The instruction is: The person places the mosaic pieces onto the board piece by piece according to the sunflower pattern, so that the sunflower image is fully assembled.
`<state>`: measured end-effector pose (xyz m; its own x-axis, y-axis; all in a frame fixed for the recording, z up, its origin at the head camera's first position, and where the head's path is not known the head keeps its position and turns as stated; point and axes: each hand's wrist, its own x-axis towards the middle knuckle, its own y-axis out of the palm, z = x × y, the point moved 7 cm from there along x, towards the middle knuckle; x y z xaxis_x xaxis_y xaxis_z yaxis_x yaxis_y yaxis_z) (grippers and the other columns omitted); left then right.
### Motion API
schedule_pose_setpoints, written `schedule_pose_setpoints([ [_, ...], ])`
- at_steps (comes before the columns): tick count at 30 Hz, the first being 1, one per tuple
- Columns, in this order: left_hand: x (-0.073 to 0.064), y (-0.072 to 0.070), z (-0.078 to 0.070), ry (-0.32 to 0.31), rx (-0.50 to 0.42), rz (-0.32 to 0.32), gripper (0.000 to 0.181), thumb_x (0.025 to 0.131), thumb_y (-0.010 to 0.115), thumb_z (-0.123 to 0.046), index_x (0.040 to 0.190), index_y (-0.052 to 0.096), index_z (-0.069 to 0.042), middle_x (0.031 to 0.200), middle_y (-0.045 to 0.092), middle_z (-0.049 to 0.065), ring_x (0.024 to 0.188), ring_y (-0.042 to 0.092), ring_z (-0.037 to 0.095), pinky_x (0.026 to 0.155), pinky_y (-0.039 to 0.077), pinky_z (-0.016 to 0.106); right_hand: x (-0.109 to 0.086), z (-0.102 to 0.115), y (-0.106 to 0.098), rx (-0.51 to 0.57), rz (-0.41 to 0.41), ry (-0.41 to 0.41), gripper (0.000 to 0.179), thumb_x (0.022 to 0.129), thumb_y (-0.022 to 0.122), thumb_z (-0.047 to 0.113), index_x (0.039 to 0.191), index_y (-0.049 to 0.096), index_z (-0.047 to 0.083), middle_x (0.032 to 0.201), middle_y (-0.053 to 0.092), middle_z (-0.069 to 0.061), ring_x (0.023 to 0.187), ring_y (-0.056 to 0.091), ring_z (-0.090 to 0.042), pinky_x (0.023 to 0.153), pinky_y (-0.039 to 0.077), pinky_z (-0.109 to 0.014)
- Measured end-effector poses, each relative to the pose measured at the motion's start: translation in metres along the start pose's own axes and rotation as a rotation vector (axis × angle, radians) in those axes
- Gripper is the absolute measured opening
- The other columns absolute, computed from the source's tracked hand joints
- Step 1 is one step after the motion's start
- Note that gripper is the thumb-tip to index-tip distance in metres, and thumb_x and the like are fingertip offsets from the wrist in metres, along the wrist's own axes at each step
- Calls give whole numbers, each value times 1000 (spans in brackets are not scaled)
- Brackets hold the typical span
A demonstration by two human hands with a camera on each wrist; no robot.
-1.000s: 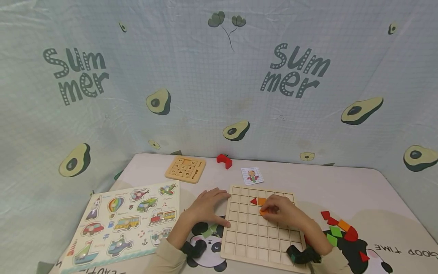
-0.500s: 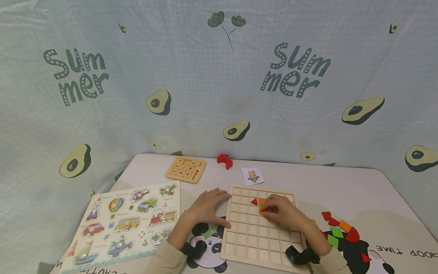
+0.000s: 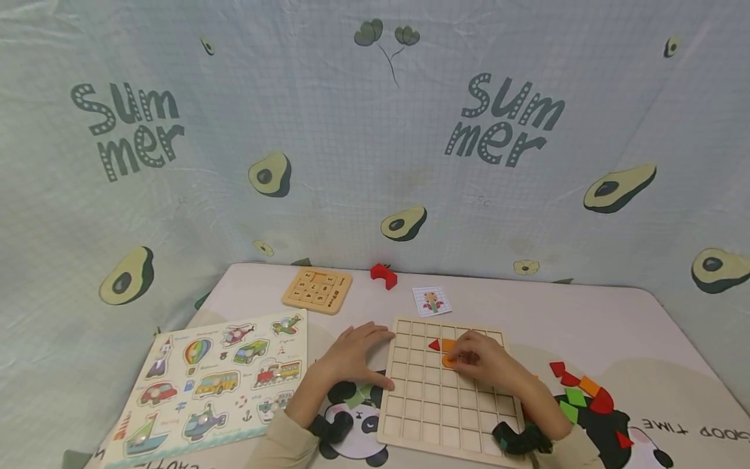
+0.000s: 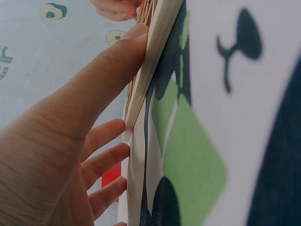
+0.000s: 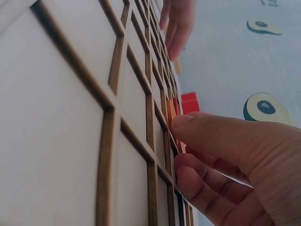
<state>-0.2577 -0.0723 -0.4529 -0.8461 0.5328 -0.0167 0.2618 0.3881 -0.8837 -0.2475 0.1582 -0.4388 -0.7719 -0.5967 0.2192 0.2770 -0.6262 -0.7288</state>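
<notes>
A wooden grid board (image 3: 423, 412) lies on the table in the head view. My left hand (image 3: 356, 355) rests at its left edge, fingers spread; in the left wrist view the thumb (image 4: 115, 63) lies along the rim. My right hand (image 3: 483, 357) is over the upper middle of the board. Its thumb and fingers pinch a small orange piece with a rounded edge (image 3: 448, 361), partly hidden by the fingertips. Just above are an orange square (image 3: 448, 345) and, to its left, a red triangle (image 3: 434, 345), both on the grid.
Loose red, orange and green pieces (image 3: 576, 396) lie right of the board. Behind it are a small pattern card (image 3: 432, 301), a red arched block (image 3: 384, 276) and a wooden number puzzle (image 3: 318, 290). A vehicle picture puzzle (image 3: 217, 384) lies to the left.
My right fingers have shifted very slightly, and more of the orange rounded piece shows beside them. My left hand stays at the board's edge.
</notes>
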Motion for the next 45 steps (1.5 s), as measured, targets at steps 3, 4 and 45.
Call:
schedule_pose_setpoints([
  [3,0,0,-1,2,1,-2,87,67,83,-55,139,52,-18,145,48,4,141,35,28,117,20,59,-4,-2,-3,0,19,25,9,87,72,5,94,72,10,95,60,1,79,54,-10,67,53,-22],
  [4,0,0,-1,0,0,-1,87,67,83,-55,140,52,-18,145,48,3,141,34,28,117,20,58,-5,-2,-4,-5,22,33,9,87,71,5,94,72,10,95,60,2,80,55,-10,68,53,-22],
  [45,1,3,2,7,-14,-7,87,67,83,-54,139,52,-18,146,47,4,142,33,32,116,20,60,-80,-30,-56,21,104,73,12,85,75,11,94,69,7,88,63,3,75,53,1,63,54,-22],
])
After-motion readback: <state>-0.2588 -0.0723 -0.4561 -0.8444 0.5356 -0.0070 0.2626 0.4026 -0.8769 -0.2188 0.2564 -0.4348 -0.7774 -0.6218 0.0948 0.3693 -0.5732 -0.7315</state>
